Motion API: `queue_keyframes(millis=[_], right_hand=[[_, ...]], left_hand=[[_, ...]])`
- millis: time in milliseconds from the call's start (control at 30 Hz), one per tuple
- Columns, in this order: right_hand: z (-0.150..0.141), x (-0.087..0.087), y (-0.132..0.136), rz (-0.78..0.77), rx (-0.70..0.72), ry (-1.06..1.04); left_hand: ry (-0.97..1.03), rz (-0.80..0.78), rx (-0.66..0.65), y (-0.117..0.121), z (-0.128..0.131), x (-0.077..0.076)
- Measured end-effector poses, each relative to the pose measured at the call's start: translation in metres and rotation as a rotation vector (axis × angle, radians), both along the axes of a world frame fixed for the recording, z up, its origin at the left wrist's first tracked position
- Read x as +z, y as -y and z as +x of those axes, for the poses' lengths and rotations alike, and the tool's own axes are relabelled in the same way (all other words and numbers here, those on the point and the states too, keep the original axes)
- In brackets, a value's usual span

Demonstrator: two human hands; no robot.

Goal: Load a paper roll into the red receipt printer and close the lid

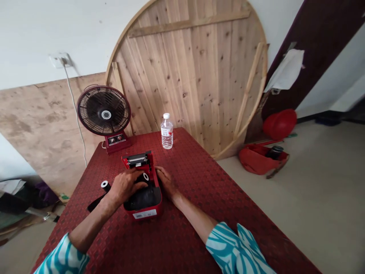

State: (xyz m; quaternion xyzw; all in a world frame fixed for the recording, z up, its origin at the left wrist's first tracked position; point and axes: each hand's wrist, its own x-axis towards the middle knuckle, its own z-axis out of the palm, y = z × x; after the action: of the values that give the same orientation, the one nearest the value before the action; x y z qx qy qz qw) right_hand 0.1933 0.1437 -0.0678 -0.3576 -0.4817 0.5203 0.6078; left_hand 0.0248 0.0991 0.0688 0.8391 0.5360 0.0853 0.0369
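Observation:
A red label printer (145,213) stands on the table with its lid (137,160) raised and its inside showing. My left hand (127,185) reaches into it, thumb and fingers closed round a black ribbon roll (146,176) with a white core. Black film (139,198) lies in the front of the printer's cavity. Against the printer's right side, my right hand (167,183) rests with its fingers stretched along the wall. Left of my left wrist is a second black roll with a white core (105,185), beside a dark flat strip (95,203), partly hidden by my forearm.
A dark red fan (104,114) stands at the table's back left corner. A water bottle (167,131) is upright near the back edge. Behind leans a large round wooden board (188,76). On the floor at right lie a red bag (252,161) and a red basin (279,125).

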Motion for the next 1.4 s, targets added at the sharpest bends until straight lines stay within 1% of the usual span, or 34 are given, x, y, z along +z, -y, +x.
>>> queue_keyframes(millis=[67,133,200,300,367,467,533,600,667,733,767,833,900,967,1100,1200,1333,1400], right_hand=[[0.0,0.0,-0.001,0.021,0.008,0.017],[0.001,-0.001,-0.001,0.038,0.018,0.026],[0.001,0.0,-0.001,0.048,0.019,0.029],[0.001,0.001,-0.001,0.048,0.013,0.029],[0.001,0.003,0.0,0.043,0.018,0.03],[0.001,0.005,0.001,0.044,0.026,0.034],[0.001,0.005,0.001,0.051,0.021,0.034],[0.002,0.004,0.0,0.053,0.014,0.032],[0.002,0.004,0.0,0.048,0.015,0.027],[0.002,0.003,0.0,0.044,0.016,0.026],[0.001,0.003,0.0,0.042,0.016,0.025],[0.001,0.002,0.0,0.034,0.013,0.021],[0.0,0.002,0.0,0.028,0.012,0.018],[-0.001,0.001,0.0,0.025,0.012,0.018],[-0.001,0.001,0.001,0.027,0.017,0.019],[0.0,0.005,0.003,0.016,0.013,0.024],[0.001,0.008,0.007,-0.005,-0.003,0.041],[0.0,0.009,0.008,-0.015,-0.021,0.051]], left_hand=[[-0.147,-0.031,0.04,-0.004,0.012,0.001],[-0.246,-0.066,0.076,-0.008,0.021,0.005],[-0.318,-0.099,0.098,-0.011,0.028,0.007],[-0.374,-0.166,0.089,-0.018,0.035,0.003],[-0.372,-0.211,0.046,-0.025,0.036,-0.002],[-0.327,-0.286,-0.06,-0.036,0.031,-0.005],[-0.286,-0.342,-0.138,-0.039,0.025,-0.003],[-0.185,-0.353,-0.206,-0.034,0.015,0.002],[-0.022,-0.296,-0.225,-0.021,0.003,0.009],[0.135,-0.218,-0.19,-0.003,-0.008,0.014],[0.181,-0.193,-0.169,0.007,-0.013,0.015],[0.227,-0.165,-0.161,0.025,-0.018,0.014],[0.252,-0.118,-0.193,0.037,-0.019,0.008],[0.275,-0.052,-0.212,0.041,-0.018,-0.002],[0.321,0.058,-0.171,0.042,-0.016,-0.019],[0.329,0.153,-0.163,0.044,-0.018,-0.025],[0.304,0.261,-0.237,0.053,-0.023,-0.03],[0.289,0.309,-0.247,0.056,-0.025,-0.033]])
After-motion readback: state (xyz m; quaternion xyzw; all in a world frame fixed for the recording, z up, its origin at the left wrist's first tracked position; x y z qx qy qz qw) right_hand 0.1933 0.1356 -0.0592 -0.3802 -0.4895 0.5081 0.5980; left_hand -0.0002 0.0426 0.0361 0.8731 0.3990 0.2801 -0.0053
